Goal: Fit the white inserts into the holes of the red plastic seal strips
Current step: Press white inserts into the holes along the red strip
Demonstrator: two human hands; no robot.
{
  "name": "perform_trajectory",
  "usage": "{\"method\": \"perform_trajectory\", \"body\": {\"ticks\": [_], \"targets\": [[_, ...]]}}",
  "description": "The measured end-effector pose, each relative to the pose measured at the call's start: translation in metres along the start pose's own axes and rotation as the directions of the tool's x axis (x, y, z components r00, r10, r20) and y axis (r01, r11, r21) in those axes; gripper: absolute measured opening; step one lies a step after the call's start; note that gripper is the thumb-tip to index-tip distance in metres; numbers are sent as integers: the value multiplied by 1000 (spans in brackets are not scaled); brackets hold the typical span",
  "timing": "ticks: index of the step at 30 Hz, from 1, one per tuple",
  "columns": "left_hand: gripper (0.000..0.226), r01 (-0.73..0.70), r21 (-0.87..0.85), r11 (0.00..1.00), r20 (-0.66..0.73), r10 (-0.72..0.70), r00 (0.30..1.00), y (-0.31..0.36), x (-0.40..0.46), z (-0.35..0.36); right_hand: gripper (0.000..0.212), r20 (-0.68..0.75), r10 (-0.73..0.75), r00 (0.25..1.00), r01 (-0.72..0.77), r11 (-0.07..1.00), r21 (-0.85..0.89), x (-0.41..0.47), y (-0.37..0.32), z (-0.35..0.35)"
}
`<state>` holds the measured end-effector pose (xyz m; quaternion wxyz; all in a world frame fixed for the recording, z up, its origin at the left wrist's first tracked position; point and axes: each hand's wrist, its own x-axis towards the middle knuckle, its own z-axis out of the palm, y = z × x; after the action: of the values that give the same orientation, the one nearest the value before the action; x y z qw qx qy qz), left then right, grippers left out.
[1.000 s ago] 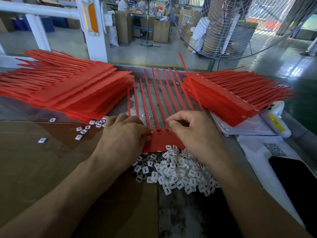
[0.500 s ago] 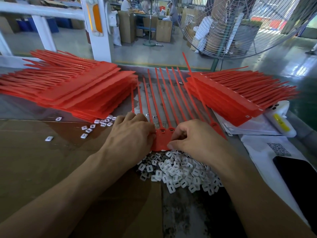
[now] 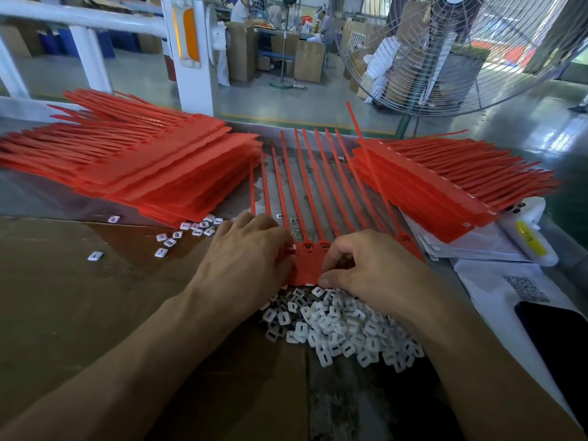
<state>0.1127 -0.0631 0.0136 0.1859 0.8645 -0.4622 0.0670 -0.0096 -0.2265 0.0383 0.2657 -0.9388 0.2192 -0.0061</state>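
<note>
A sheet of joined red seal strips (image 3: 307, 265) lies in the middle, its thin tails fanning away from me. My left hand (image 3: 245, 259) covers the sheet's left part and grips it with curled fingers, the fingertips at the row of holes. My right hand (image 3: 372, 268) sits at the sheet's right near corner with curled fingers. Its thumb tip is at the sheet's near edge, where it pinches a white insert from the pile of white inserts (image 3: 337, 326) just below. Most of that insert is hidden by the fingers.
Tall stacks of red strips lie at the left (image 3: 143, 173) and the right (image 3: 445, 186). Several loose inserts (image 3: 191, 230) are scattered on the brown cardboard (image 3: 79, 313). At the right are a QR-code paper (image 3: 525, 284), a black phone (image 3: 553, 338) and a white bottle (image 3: 528, 230).
My right hand has drawn back from the row of holes to the sheet's near edge by the pile. My left hand has stayed on the sheet.
</note>
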Motion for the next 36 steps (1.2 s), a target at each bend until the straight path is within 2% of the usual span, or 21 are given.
{"method": "perform_trajectory", "body": {"ticks": [6,15,20,27,36], "targets": [[35,16,-16,1000,8,-16,1000,-3,-2,-3,15,18,-15,1000,15,1000,-15,-1,0,0],[32,21,-41,999,15,-21,1000,-3,-2,-4,24,-10,56,998,-57,997,-52,-2,-3,-3],[33,22,-48,999,22,-21,1000,-3,-2,-3,22,25,30,999,-30,999,25,-2,-3,0],[36,39,-61,997,58,-35,998,-3,-1,-4,17,-215,-24,976,77,968,239,-1,-3,5],[37,44,-64,997,69,-39,997,-2,-1,-5,10,-213,-22,977,94,938,335,6,2,12]]}}
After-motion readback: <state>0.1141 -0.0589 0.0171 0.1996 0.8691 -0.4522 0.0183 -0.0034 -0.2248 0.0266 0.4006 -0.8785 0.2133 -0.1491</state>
